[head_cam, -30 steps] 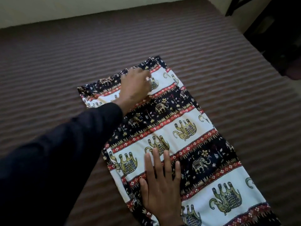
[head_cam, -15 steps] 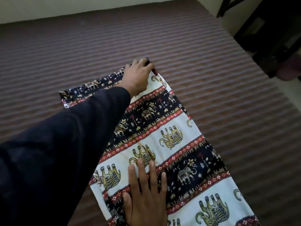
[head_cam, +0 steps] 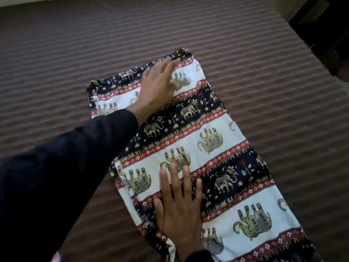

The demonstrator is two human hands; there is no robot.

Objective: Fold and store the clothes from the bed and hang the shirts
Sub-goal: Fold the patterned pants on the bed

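Note:
An elephant-print garment (head_cam: 211, 148) in white, black and red bands lies flat and lengthwise on the striped brown bed (head_cam: 75, 53). My left hand (head_cam: 157, 87), in a dark sleeve, rests flat on the garment's far end with fingers spread. My right hand (head_cam: 179, 203) presses palm down on the near part, fingers straight. Neither hand grips the cloth.
The bed's striped cover stretches around the garment on all sides. Dark furniture (head_cam: 324, 31) stands beyond the bed's right edge at the top right. A pale wall strip (head_cam: 28, 0) runs along the far edge.
My left hand has let go of the garment's far corner and now lies flat on the far end. The right hand stays pressed in place. The view has shifted.

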